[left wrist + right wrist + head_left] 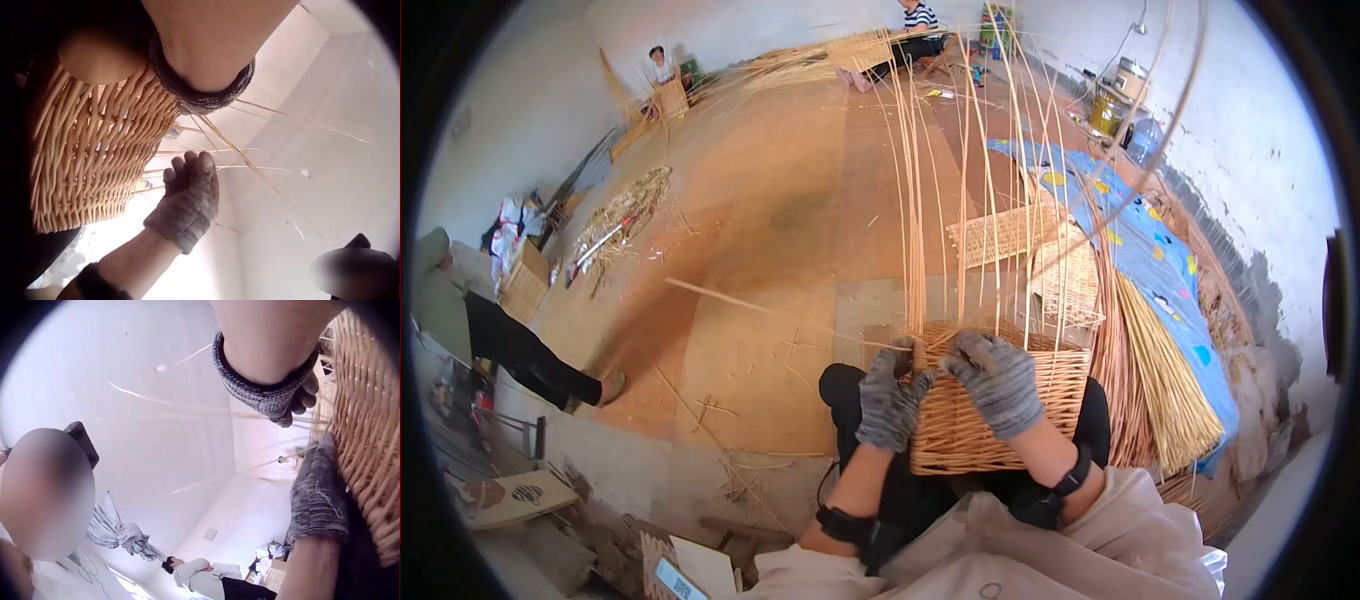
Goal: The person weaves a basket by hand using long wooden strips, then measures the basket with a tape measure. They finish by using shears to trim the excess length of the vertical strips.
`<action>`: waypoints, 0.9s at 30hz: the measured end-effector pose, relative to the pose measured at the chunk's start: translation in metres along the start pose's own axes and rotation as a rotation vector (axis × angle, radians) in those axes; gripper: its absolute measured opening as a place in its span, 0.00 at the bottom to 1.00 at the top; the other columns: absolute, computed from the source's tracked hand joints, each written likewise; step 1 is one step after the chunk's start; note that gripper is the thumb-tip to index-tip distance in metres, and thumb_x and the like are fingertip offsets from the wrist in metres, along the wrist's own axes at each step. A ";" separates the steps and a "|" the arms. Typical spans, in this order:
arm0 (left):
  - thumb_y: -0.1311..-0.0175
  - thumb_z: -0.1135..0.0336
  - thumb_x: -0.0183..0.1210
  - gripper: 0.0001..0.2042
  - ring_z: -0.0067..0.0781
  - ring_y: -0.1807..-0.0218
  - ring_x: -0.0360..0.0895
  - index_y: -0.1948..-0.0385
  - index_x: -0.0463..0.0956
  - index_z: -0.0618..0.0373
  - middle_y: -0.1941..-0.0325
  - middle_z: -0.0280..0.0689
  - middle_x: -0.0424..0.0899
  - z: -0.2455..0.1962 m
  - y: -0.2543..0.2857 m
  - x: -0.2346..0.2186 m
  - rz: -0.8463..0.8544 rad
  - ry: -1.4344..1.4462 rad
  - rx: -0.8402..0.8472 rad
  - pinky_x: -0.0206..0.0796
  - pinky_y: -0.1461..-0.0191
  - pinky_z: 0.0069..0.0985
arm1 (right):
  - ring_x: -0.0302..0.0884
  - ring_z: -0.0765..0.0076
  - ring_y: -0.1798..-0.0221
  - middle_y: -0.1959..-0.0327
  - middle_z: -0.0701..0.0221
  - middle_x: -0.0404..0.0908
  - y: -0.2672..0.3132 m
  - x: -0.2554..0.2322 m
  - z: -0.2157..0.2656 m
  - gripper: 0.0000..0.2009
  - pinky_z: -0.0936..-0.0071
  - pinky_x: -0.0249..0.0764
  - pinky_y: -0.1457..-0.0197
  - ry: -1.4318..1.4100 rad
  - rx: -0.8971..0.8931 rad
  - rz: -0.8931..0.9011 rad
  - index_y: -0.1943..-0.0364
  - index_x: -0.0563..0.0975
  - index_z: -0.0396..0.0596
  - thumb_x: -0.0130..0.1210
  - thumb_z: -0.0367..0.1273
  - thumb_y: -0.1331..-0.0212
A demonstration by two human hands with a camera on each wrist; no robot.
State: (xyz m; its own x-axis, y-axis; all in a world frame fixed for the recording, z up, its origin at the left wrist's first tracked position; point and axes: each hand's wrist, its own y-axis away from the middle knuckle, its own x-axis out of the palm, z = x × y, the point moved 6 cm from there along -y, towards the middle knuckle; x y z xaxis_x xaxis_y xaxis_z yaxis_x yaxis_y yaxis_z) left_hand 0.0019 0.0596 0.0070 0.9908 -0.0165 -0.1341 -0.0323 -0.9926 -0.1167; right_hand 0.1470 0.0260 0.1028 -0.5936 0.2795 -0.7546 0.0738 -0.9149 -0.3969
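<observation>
Touching the basket (369,419), left fingers (326,445) escape left-wrist view.

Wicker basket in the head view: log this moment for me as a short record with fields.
basket: woven walls, on the wearer's lap
long rods: rising from its far side
left hand: gloved, gripping the top left corner
right hand: gloved, fingers curled at the rim; hold unclear
right side: woven panels, rod bundles, blue sheet
far side: two seated people
left edge: another person, partly visible
</observation>
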 end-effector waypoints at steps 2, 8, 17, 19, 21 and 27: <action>0.53 0.68 0.69 0.24 0.31 0.51 0.76 0.53 0.71 0.61 0.54 0.42 0.78 -0.016 -0.010 0.013 0.115 -0.045 -0.069 0.68 0.46 0.25 | 0.80 0.60 0.69 0.71 0.62 0.81 -0.008 -0.013 -0.003 0.10 0.70 0.75 0.64 -0.058 -0.002 -0.068 0.66 0.79 0.44 0.59 0.35 0.48; 0.52 0.69 0.68 0.22 0.31 0.54 0.76 0.56 0.71 0.65 0.58 0.42 0.80 0.012 -0.002 -0.019 0.112 0.058 -0.087 0.70 0.49 0.25 | 0.80 0.59 0.66 0.71 0.61 0.81 0.007 0.012 0.017 0.12 0.69 0.75 0.63 -0.102 0.109 -0.120 0.67 0.78 0.41 0.62 0.35 0.50; 0.51 0.69 0.68 0.23 0.32 0.54 0.76 0.54 0.70 0.67 0.57 0.43 0.78 0.008 0.005 -0.019 0.136 -0.030 -0.007 0.69 0.48 0.27 | 0.79 0.59 0.66 0.68 0.56 0.80 0.005 0.071 -0.023 0.23 0.70 0.75 0.60 -0.472 0.455 -0.123 0.54 0.68 0.36 0.64 0.34 0.51; 0.51 0.69 0.67 0.23 0.33 0.54 0.76 0.53 0.70 0.67 0.57 0.44 0.78 0.013 0.004 -0.017 0.133 -0.005 0.014 0.69 0.48 0.27 | 0.77 0.61 0.67 0.68 0.57 0.79 0.000 0.079 -0.037 0.22 0.70 0.74 0.60 -0.415 0.449 -0.117 0.54 0.69 0.35 0.64 0.32 0.50; 0.50 0.69 0.67 0.23 0.34 0.54 0.76 0.53 0.70 0.67 0.58 0.44 0.78 0.013 0.007 -0.017 0.137 -0.019 0.001 0.69 0.48 0.27 | 0.77 0.62 0.67 0.69 0.57 0.79 -0.002 0.082 -0.050 0.20 0.70 0.74 0.61 -0.439 0.486 -0.062 0.55 0.70 0.35 0.64 0.31 0.51; 0.49 0.70 0.66 0.19 0.31 0.57 0.78 0.55 0.71 0.63 0.59 0.43 0.81 0.009 0.005 -0.019 0.128 -0.049 -0.016 0.70 0.51 0.26 | 0.77 0.58 0.66 0.72 0.57 0.78 -0.018 0.094 -0.068 0.08 0.69 0.73 0.62 -0.138 0.456 0.005 0.64 0.74 0.38 0.57 0.26 0.47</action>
State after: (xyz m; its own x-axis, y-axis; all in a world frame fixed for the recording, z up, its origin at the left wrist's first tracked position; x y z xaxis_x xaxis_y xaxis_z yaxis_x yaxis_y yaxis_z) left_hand -0.0178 0.0555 0.0001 0.9711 -0.1380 -0.1946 -0.1559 -0.9845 -0.0799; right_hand 0.1440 0.0886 0.0036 -0.6977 0.2613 -0.6670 -0.2634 -0.9595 -0.1004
